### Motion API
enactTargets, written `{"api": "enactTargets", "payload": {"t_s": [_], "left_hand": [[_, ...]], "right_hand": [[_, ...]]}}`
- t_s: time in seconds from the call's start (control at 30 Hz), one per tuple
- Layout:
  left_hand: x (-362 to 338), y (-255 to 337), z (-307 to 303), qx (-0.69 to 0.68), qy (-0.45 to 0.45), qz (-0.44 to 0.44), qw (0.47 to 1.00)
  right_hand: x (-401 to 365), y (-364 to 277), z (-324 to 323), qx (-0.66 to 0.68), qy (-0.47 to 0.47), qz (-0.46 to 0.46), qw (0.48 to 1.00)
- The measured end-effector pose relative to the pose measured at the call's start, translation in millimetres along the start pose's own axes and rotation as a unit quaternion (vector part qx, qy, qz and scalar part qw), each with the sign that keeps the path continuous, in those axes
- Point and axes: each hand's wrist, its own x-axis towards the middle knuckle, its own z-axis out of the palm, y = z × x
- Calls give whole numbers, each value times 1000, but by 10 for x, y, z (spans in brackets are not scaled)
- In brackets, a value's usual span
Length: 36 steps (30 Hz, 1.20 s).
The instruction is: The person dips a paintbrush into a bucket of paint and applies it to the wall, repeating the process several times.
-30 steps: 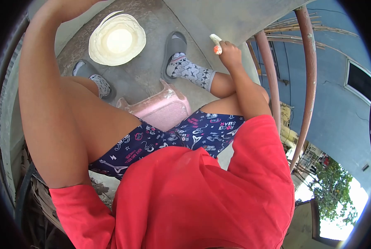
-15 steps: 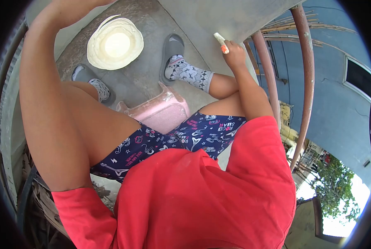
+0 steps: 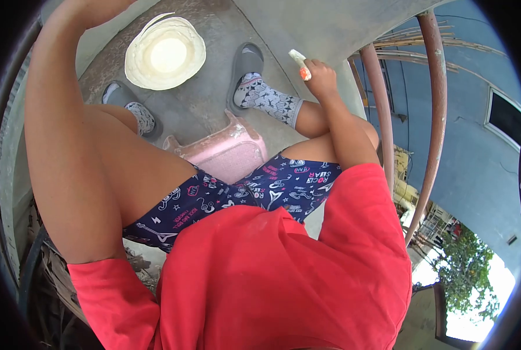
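My right hand [image 3: 321,79] is closed around a short, pale-caked tool with an orange-red patch [image 3: 297,58], held over the grey floor near my right knee. Its kind is hidden by the coating. My left hand [image 3: 106,7] reaches up to the top edge of the view, where its fingers are cut off. Between the two arms, a wide cream-coloured basin [image 3: 166,53] sits on the floor beyond my feet. A whitish crust coats its inside, and a thin strip sticks up from its upper-left rim.
A pink plastic stool [image 3: 228,153], smeared with white, stands between my legs. My slippered feet [image 3: 247,70] rest on the concrete floor [image 3: 202,111]. Reddish metal posts [image 3: 430,116] rise on the right, with thin bamboo sticks [image 3: 412,44] behind them and a blue wall beyond.
My right hand has moved a little left and down with the tool, closer to my leg. The view has shifted slightly. The basin stays in place.
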Motion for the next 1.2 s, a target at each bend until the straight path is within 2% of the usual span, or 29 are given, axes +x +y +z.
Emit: {"api": "enactTargets", "payload": {"t_s": [0.03, 0.07, 0.13, 0.23, 0.27, 0.33, 0.4, 0.47, 0.5, 0.57, 0.6, 0.67, 0.73, 0.77, 0.87, 0.93, 1.0, 1.07, 1.13, 1.2], "left_hand": [[69, -29, 12, -13, -31, -7, 999], [87, -26, 0, -25, -63, -16, 998], [39, 3, -17, -11, -48, -26, 998], [25, 14, -68, -23, -46, -25, 998], [24, -3, -54, -5, -20, -5, 1000], [-12, -23, -18, 11, 4, 16, 1000], [-61, -44, -7, 4, 20, 79, 997], [6, -32, 2, -14, -7, 53, 998], [31, -54, 11, -36, -37, 29, 998], [30, -171, 80, -42, -44, 8, 998], [39, -194, 105, -51, -59, 3, 997], [-122, -167, 20, -36, -31, 16, 999], [-113, -174, -49, -41, -34, 32, 998], [-84, -126, -73, -15, -26, 10, 1000], [-6, -119, -100, -21, -4, 35, 999], [23, -106, -111, -44, -22, 18, 999], [-110, -121, -107, -33, 32, 89, 995], [-165, -139, -121, -31, 36, 78, 996], [-132, -174, -89, -31, 40, 74, 996], [37, -328, -45, -102, -24, 68, 992]], "right_hand": [[6, 40, 107, -30, -37, -15, 999], [70, 91, 15, -30, -33, -14, 999], [174, 265, -292, -23, 16, 71, 997], [272, 192, -756, -30, 90, 40, 995], [293, 160, -839, -25, 118, 43, 992], [314, 19, -793, -4, 140, 24, 990], [303, -140, -506, 27, 62, 21, 997], [242, -228, 58, 6, -66, 46, 997], [146, -258, 289, 11, -62, 37, 997], [150, -275, 629, -24, -145, 72, 986], [225, -198, 631, -26, -139, 67, 988], [261, -46, 443, -56, -175, 117, 976], [328, 97, 100, -62, -169, 131, 975], [349, 145, -47, -66, -110, 107, 986], [472, 157, -610, -64, 82, 24, 994], [499, 121, -879, -28, 145, 21, 989], [478, 61, -975, -31, 144, 6, 989], [386, -10, -837, 6, 113, -15, 994], [251, 124, -469, -40, 7, -41, 998], [286, 187, -455, -56, 6, -61, 997]]}}
